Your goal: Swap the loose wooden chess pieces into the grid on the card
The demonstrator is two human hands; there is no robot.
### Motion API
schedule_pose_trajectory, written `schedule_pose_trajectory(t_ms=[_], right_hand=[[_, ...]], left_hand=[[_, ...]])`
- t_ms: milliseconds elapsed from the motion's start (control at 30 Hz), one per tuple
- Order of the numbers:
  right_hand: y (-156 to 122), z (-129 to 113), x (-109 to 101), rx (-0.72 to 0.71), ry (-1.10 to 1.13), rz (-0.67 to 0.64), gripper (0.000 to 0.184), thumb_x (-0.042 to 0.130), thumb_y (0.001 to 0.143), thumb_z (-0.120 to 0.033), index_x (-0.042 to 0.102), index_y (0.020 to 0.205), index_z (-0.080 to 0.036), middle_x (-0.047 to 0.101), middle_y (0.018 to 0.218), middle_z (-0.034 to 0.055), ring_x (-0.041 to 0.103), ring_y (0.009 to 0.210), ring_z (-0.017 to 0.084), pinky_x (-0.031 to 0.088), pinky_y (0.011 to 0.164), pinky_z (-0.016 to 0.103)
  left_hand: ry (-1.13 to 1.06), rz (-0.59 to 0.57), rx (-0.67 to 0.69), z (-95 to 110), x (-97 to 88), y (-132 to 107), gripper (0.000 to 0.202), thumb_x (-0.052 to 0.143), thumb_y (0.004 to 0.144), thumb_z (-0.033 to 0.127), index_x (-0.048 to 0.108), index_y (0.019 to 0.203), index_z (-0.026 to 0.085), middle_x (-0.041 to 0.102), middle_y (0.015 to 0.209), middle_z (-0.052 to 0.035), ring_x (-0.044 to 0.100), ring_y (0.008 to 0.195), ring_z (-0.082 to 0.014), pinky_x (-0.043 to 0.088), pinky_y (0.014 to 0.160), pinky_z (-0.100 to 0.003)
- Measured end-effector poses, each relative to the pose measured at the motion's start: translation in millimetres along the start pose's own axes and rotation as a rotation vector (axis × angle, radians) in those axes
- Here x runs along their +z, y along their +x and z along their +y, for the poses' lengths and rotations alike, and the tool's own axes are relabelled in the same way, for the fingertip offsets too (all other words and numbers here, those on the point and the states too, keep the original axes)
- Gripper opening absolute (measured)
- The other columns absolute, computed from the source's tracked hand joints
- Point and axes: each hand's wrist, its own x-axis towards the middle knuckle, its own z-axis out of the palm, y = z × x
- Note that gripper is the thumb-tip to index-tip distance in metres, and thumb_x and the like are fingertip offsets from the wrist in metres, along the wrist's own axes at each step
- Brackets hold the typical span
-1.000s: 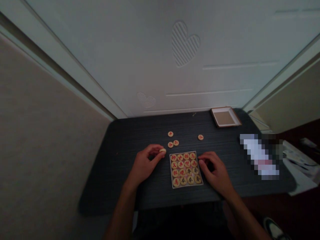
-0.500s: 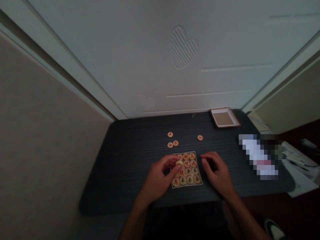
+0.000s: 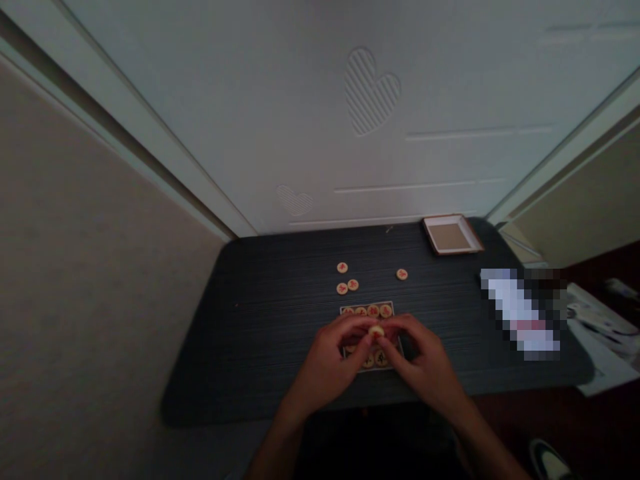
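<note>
A small square tray (image 3: 367,309) packed with round wooden chess pieces lies near the front of the dark table (image 3: 280,333). My left hand (image 3: 330,363) and my right hand (image 3: 425,367) meet over the tray, fingertips pinched together on one pale chess piece (image 3: 376,331) held just above it. The hands hide most of the tray; only its far row and a few near pieces show. Three loose pieces (image 3: 347,281) lie beyond the tray, and a single piece (image 3: 401,274) lies to their right.
An open shallow box (image 3: 451,235) with a brown inside sits at the table's far right corner. A blurred-out object (image 3: 523,313) lies at the right edge. A white door with heart reliefs (image 3: 371,90) stands right behind the table.
My left hand carried a piece from left of the tray to over its middle. My right hand moved in from the tray's right side and now pinches the same piece.
</note>
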Motion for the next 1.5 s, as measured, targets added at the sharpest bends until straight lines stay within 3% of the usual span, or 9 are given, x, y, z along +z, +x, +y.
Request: schedule_pose_trajectory(t_ms=[133,267,367,500,667,900,1067,1500], right_hand=[[0,-1,-1,0.066,0.045,-0.022,0.015,0.067,0.096,-0.029,0.069,0.11,-0.026,0.072,0.099,0.0019,0.068,0.087,0.017,0.055,0.081,0.03],[-3,-3,-5,0.095,-0.033,-0.03,0.021,0.063,0.098,-0.028,0.069,0.117,-0.027,0.071,0.1,0.0033,0.067,0.083,0.017,0.056,0.077,0.029],[-7,-5,-8,0.089,-0.109,-0.065,0.023,0.059,0.1,-0.027,0.071,0.119,-0.028,0.071,0.1,0.0041,0.067,0.082,0.017,0.056,0.072,0.029],[-13,-4,-10,0.077,-0.158,-0.093,0.02,0.057,0.101,-0.028,0.073,0.114,-0.028,0.072,0.099,0.0044,0.068,0.083,0.018,0.056,0.07,0.029],[-18,-1,-6,0.109,-0.16,-0.088,0.015,0.062,0.1,-0.031,0.073,0.109,-0.028,0.074,0.099,0.0032,0.07,0.081,0.017,0.058,0.073,0.029],[-23,-6,8,0.171,-0.136,-0.032,0.008,0.067,0.096,-0.031,0.071,0.1,-0.026,0.077,0.093,0.0015,0.073,0.077,0.017,0.06,0.072,0.028],[-22,-6,13,0.158,-0.217,-0.078,0.009,0.065,0.097,-0.029,0.071,0.093,-0.026,0.076,0.087,0.0005,0.071,0.073,0.017,0.059,0.07,0.028],[-26,5,18,0.09,-0.394,-0.136,0.008,0.063,0.097,-0.023,0.07,0.097,-0.026,0.074,0.091,0.0033,0.07,0.084,0.022,0.057,0.075,0.035]], left_hand=[[0.022,0.061,0.021,-3,-5.0,-1,0.022,0.067,0.096,0.03,0.07,0.118,0.023,0.075,0.115,-0.0057,0.074,0.094,-0.0177,0.062,0.084,-0.03],[0.237,0.279,0.12,-12,-19.4,-3,0.015,0.063,0.098,0.027,0.073,0.109,0.023,0.071,0.113,-0.0059,0.07,0.098,-0.0182,0.059,0.085,-0.03],[0.36,0.38,0.132,-23,-28.2,-11,0.013,0.062,0.098,0.026,0.072,0.106,0.023,0.07,0.104,-0.0045,0.068,0.089,-0.0168,0.057,0.079,-0.03],[0.411,0.292,0.123,-38,-27.6,-26,0.011,0.066,0.096,0.026,0.072,0.104,0.024,0.068,0.094,-0.0025,0.064,0.078,-0.015,0.054,0.072,-0.028],[0.459,0.175,0.102,-52,-16.7,-38,0.012,0.068,0.095,0.027,0.071,0.106,0.025,0.066,0.093,-0.0021,0.063,0.082,-0.0157,0.053,0.075,-0.028],[0.517,0.158,0.096,-56,-13.0,-37,0.004,0.065,0.095,0.026,0.067,0.094,0.022,0.063,0.083,-0.0016,0.062,0.08,-0.0171,0.051,0.072,-0.029],[0.515,0.139,0.089,-56,-14.5,-36,0.005,0.064,0.095,0.025,0.068,0.092,0.023,0.065,0.083,-0.0016,0.063,0.079,-0.0173,0.05,0.071,-0.028],[0.485,0.142,0.093,-57,-14.4,-36,0.006,0.063,0.095,0.023,0.068,0.093,0.024,0.065,0.084,-0.0016,0.063,0.08,-0.0172,0.051,0.072,-0.028]])
